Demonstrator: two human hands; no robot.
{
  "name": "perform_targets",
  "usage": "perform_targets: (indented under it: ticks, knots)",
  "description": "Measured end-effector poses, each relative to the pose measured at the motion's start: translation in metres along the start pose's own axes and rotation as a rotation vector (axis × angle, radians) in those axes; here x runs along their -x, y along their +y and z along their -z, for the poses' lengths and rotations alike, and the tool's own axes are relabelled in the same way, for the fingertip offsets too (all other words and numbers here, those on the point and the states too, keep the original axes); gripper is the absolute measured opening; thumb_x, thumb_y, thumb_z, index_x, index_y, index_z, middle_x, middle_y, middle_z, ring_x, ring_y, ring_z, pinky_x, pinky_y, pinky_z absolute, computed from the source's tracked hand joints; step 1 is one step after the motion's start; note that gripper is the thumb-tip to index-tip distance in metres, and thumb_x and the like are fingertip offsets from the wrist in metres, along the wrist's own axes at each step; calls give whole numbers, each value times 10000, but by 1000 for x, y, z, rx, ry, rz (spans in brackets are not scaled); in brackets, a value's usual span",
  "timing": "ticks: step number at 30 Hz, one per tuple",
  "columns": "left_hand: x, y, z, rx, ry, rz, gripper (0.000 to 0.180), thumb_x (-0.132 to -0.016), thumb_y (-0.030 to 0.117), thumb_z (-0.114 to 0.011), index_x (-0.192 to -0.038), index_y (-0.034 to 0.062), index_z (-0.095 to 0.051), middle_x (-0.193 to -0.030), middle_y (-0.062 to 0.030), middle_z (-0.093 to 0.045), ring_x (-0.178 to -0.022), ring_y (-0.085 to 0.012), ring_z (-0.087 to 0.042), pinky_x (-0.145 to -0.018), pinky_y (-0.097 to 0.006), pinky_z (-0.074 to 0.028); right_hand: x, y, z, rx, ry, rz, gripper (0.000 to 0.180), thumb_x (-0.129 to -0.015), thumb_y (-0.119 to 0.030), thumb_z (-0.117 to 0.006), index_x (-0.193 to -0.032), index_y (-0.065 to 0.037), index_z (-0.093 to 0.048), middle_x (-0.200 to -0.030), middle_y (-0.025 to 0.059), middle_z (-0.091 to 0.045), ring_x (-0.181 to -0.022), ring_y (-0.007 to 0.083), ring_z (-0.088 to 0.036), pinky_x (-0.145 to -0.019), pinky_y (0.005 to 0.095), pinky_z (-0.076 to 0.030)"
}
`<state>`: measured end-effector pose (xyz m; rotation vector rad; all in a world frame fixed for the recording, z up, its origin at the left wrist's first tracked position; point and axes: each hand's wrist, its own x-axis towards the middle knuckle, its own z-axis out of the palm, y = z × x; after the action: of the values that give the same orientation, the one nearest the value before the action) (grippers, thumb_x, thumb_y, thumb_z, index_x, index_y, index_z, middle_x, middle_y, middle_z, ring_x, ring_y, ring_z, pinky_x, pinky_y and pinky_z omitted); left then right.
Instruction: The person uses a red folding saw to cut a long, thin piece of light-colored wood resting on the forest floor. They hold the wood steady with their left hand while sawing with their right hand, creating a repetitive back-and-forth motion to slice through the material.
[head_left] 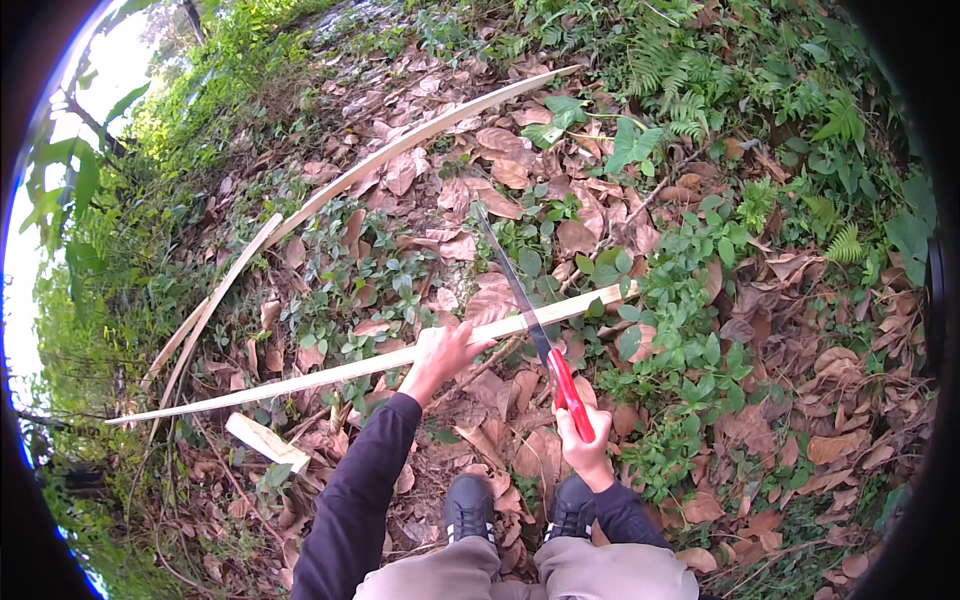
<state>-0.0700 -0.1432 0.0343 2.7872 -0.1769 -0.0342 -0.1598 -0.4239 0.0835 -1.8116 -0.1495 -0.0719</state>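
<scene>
A long pale wooden strip [300, 382] runs across in front of me, from the far left up to the plants at the right. My left hand [445, 358] is closed around it near its middle. In my right hand [584, 440] is a handsaw, its red handle [566, 385] gripped by the fingers. The saw's thin dark blade [508, 268] points away from me and lies across the strip, a little to the right of my left hand. Whether the teeth have cut into the wood cannot be made out.
Beyond lie more long wooden strips [400, 145], some crossing at the left. A short wood offcut [267, 442] rests at the lower left. Dry brown leaves [800, 400] and low green plants [700, 330] cover the ground. My shoes [470, 508] stand close behind the strip.
</scene>
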Motion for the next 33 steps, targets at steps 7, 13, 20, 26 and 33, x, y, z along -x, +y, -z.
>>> perform_targets:
  ticks: [7, 13, 20, 26, 33]
  knots:
    - [1, -3, -4, -22, -15, 14, 575, -908, 622, -598, -837, 53, -631, -588, -190, -623, -560, -374, -648, -533, -474, -484, 8, 7, -15, 0, -10, -54, 137, -862, -70, -671, -758, 12, -639, -555, 75, -559, -472, 157, -539, -487, 333, -409]
    - [5, -5, -6, -58, 0, 0, 580, -904, 636, -592, -816, 64, -625, -570, -169, -619, -542, -362, -648, -525, -465, -485, -17, 13, -32, -66, -9, -117, 152, -874, -76, -680, -759, 8, -626, -548, 38, -530, -487, 105, -509, -481, 311, -391]
    - [-7, -31, 1, -113, 0, 5, 562, -922, 618, -573, -778, 75, -609, -606, -164, -635, -585, -369, -657, -556, -481, -494, 38, 7, -1, -26, -56, -159, 198, -873, -76, -683, -703, -15, -601, -555, 38, -522, -483, 103, -487, -475, 327, -370]
    - [5, -44, 3, -88, -14, 80, 557, -929, 600, -580, -815, 55, -598, -625, -179, -641, -596, -370, -659, -568, -476, -490, 5, -12, -22, -60, -59, -64, 218, -924, -133, -703, -762, 5, -652, -539, 64, -541, -456, 125, -527, -456, 330, -376]
    - [23, -41, 5, -31, -22, 55, 554, -923, 585, -607, -783, 49, -590, -609, -174, -627, -569, -369, -644, -554, -476, -485, 27, -18, -26, -5, -68, -83, 212, -905, -118, -701, -731, -10, -650, -522, 102, -548, -435, 179, -545, -454, 345, -392]
